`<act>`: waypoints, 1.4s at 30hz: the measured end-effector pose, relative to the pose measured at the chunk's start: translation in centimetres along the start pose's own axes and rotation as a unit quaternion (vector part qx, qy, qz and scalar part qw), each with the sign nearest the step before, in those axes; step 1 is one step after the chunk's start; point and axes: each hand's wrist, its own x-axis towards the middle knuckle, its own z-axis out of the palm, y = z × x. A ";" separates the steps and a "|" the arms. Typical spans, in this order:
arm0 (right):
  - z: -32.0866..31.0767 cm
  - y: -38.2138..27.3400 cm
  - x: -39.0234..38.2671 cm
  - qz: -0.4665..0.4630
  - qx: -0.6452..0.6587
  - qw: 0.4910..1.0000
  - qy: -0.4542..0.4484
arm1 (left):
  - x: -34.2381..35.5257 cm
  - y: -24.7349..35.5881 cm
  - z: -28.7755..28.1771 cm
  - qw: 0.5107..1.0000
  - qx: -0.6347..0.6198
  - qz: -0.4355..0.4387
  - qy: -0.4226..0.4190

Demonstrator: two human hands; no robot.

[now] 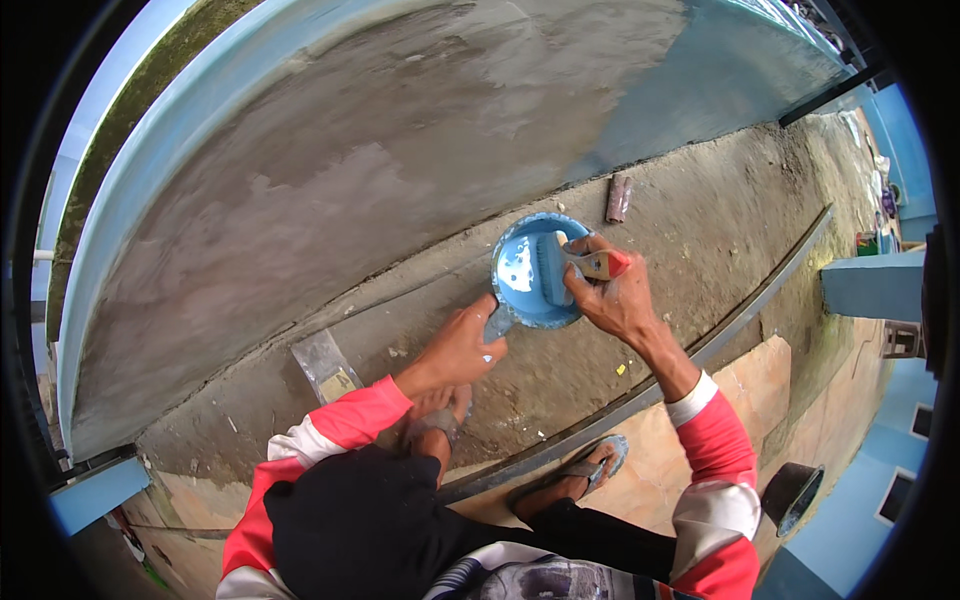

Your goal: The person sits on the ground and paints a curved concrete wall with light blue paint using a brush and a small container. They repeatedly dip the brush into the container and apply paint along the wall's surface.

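My left hand [465, 340] grips the handle of a round blue pot [519, 296] of light-blue paint, held out over the dirty floor near the wall. My right hand [617, 300] is closed on a wide paintbrush [590, 262] with a red-tipped handle, its bristles down inside the pot. The curved wall [360, 150] beyond is grey and mottled, with a light-blue section [715, 95] toward the right.
Short brown pipe pieces [618, 198] lie by the wall. A flat plate [326, 365] lies left of my feet. A long metal bar [750, 302] runs diagonally along the floor. A dark bucket [792, 495] stands at lower right, a blue post [855, 285] at right.
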 end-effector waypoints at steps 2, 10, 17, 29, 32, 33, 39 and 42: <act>0.5 -0.3 -0.5 0.030 0.052 0.998 0.017 | 0.0 0.4 -0.7 1.000 0.001 -0.018 -0.009; -0.6 -1.7 -2.1 0.054 0.076 0.994 0.064 | -0.1 0.6 -1.2 0.999 0.025 -0.011 -0.017; -0.7 -1.2 -3.3 -0.102 -0.030 0.989 0.100 | -0.1 0.6 -1.1 0.999 0.024 0.016 -0.031; 0.2 1.2 -6.6 -0.004 0.260 0.921 0.288 | -0.5 3.5 -2.7 0.986 -0.102 -0.104 -0.083; 1.8 3.3 -6.0 0.133 0.562 0.773 0.263 | -0.7 3.9 -3.2 0.983 -0.120 -0.106 -0.093; 2.3 3.8 -6.1 0.136 0.601 0.746 0.253 | -0.8 4.1 -3.4 0.981 -0.127 -0.111 -0.099; 3.7 4.6 -5.8 0.140 0.730 0.634 0.216 | -1.1 5.3 -4.6 0.979 -0.137 -0.118 -0.097; 3.1 4.5 -5.8 0.107 0.686 0.692 0.195 | -1.2 6.5 -5.2 0.982 -0.130 -0.102 -0.092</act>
